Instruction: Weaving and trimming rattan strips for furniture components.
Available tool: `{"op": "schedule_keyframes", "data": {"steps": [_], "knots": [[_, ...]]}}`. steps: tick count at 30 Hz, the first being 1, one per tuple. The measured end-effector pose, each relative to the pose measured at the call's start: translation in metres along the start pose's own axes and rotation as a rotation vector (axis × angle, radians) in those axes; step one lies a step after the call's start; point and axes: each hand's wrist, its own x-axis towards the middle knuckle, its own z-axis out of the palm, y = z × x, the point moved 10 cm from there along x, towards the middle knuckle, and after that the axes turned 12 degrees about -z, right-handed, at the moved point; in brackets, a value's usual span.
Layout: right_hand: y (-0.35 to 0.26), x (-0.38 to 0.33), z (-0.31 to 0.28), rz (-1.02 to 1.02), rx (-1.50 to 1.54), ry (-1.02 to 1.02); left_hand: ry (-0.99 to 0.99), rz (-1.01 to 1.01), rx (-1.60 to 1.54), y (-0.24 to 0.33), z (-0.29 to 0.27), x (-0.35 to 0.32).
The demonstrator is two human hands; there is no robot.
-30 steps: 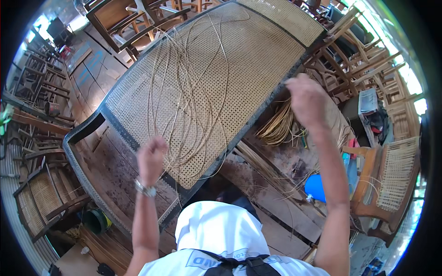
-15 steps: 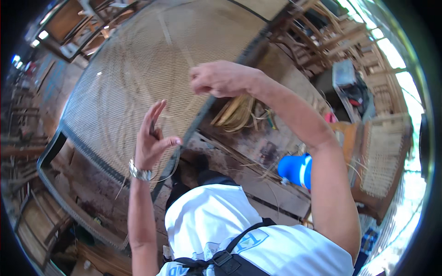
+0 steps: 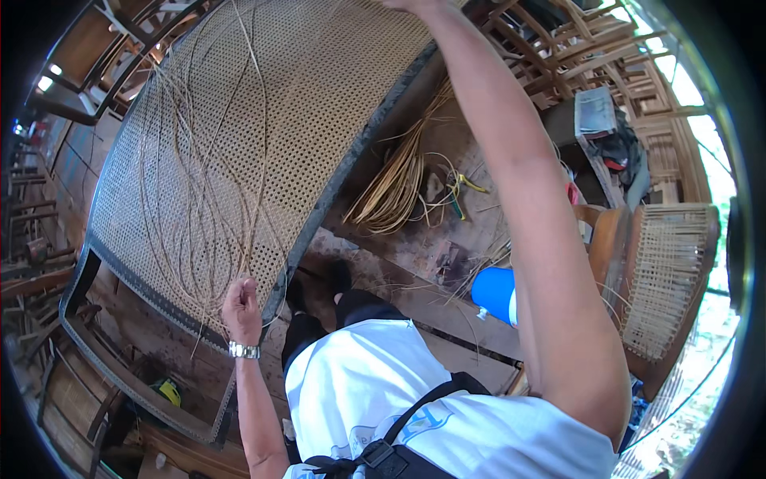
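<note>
A large panel of woven cane (image 3: 311, 104) in a dark frame stretches out in front of me. Long loose cane strands (image 3: 185, 132) trail over its left half and gather toward the near edge. There my left hand (image 3: 242, 307), wearing a metal-banded watch (image 3: 243, 350), is closed with its fingers curled where the strands come together. My right arm reaches far forward over the panel's right edge. Only part of my right hand (image 3: 411, 5) shows at the top of the picture, its fingers cut off, so what it holds is hidden.
A bundle of cane strips (image 3: 391, 188) lies on the floor to the right, beside a yellow-handled tool (image 3: 463, 188). Nearby stand a blue jug (image 3: 495, 294) and a chair part with woven cane (image 3: 666, 275). Wooden chair frames (image 3: 558, 56) are stacked behind.
My right hand has moved forward and up to the top edge. My left hand, open before, has lowered and closed at the strands. The view has shifted slightly.
</note>
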Motion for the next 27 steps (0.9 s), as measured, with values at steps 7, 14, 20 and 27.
{"op": "schedule_keyframes", "data": {"steps": [7, 14, 20, 27], "knots": [[-0.156, -0.041, 0.083, -0.176, 0.267, 0.128, -0.004, 0.005, 0.266, -0.019, 0.026, -0.025], [-0.185, -0.284, 0.143, 0.460, 0.827, -0.122, -0.057, -0.091, 0.314, -0.017, 0.029, -0.037], [-0.199, -0.439, 0.209, 1.043, 0.910, -0.138, -0.046, -0.049, 0.286, 0.033, 0.023, -0.034], [-0.206, -0.452, 0.292, 1.422, 1.466, 0.212, -0.359, -0.101, 0.038, 0.098, 0.138, -0.012]]}}
